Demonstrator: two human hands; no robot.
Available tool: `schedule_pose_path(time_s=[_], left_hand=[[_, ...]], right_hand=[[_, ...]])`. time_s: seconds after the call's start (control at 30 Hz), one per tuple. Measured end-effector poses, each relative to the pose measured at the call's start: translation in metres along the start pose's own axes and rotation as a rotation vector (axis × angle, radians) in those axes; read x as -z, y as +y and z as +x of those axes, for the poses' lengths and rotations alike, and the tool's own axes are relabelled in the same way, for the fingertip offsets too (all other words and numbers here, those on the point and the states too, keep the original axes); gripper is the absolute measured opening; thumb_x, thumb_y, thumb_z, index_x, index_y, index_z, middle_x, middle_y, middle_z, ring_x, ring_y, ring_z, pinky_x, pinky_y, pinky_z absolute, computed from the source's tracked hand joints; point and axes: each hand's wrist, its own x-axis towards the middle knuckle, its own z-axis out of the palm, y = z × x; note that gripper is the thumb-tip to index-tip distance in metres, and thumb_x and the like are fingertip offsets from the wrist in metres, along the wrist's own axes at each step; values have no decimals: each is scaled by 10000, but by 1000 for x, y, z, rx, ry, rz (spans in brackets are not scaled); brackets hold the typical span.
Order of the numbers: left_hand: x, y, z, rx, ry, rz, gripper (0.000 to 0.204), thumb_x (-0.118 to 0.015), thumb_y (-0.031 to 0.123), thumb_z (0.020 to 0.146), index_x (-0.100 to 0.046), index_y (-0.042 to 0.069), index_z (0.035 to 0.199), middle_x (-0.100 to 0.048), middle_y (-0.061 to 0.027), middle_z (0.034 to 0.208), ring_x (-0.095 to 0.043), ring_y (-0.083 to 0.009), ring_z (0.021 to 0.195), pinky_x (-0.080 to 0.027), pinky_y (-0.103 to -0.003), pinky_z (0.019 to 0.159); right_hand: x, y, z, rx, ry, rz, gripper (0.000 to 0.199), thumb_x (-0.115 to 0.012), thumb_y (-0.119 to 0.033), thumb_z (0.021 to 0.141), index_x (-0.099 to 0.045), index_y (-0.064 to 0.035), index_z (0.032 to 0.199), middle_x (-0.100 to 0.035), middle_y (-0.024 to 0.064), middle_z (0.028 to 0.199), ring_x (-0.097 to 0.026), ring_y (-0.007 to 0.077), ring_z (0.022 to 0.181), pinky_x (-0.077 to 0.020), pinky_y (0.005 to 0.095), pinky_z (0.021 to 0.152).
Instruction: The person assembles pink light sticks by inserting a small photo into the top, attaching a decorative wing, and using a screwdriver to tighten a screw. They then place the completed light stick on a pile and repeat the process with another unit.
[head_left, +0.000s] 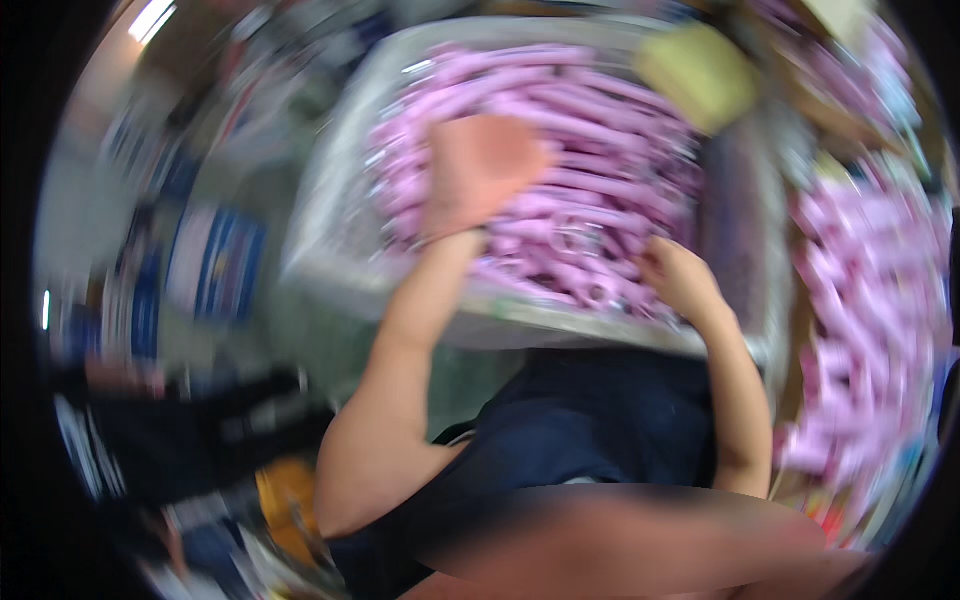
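A white-rimmed bin (345, 190) in front of me holds many pink-purple tube-shaped pieces (570, 100), some with shiny metal-looking ends. Over the left part of the pile is my left hand (480, 170), covered by an orange glove; motion smears its fingers, so I cannot tell whether it grips a piece. My bare right hand (685, 280) is at the near right of the pile, its fingers curled in among the pieces. Whatever those fingers hold, if anything, is hidden.
A yellow block-like thing (697, 77) sits at the bin's far right corner. More pink pieces (870, 310) are heaped to the right, beside a cardboard edge. On the left stands a blue-and-white box (215, 262); an orange-yellow thing (290, 505) lies at lower left.
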Motion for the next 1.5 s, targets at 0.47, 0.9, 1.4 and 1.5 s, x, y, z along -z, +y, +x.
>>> schedule_pose_path(time_s=[0.47, 0.9, 1.4, 1.5], left_hand=[[39, 4, -40, -274, 149, 440, 546, -741, 336, 789, -509, -38, 1112, -597, -79, 908, -615, -265, 871, -441, -459, 939], [40, -19, -5, -229, 20, 748, 277, -667, 274, 792, -517, 55, 715, -481, -38, 680, -483, -223, 695, -397, -478, 933], [27, 16, -23, -311, -60, 88, 557, -512, 485, 874, -547, 33, 1197, -624, -116, 1056, -614, -261, 1029, -484, -402, 924], [-20, 36, -45, -476, -249, 273, 421, -505, 338, 880, -548, 40, 1174, -624, -125, 1077, -602, -259, 1066, -458, -383, 948]], right_hand=[[-224, 31, 167, 511, -122, -357, 513, -638, -218, 751, -579, -72, 1240, -598, 217, 1211, -583, 417, 1086, -482, 482, 918], [-47, 146, 88, -71, -255, -514, 554, -778, -240, 572, -633, -53, 1073, -618, 141, 1145, -548, 386, 1086, -467, 477, 930], [104, -81, 43, 869, 633, -676, 363, -668, 1, 721, -723, -136, 1052, -512, 68, 1392, -423, 297, 1350, -328, 477, 1142], [77, -104, 29, 735, 516, -820, 507, -606, -17, 759, -642, -192, 1233, -417, 43, 1479, -377, 258, 1376, -300, 462, 1161]])
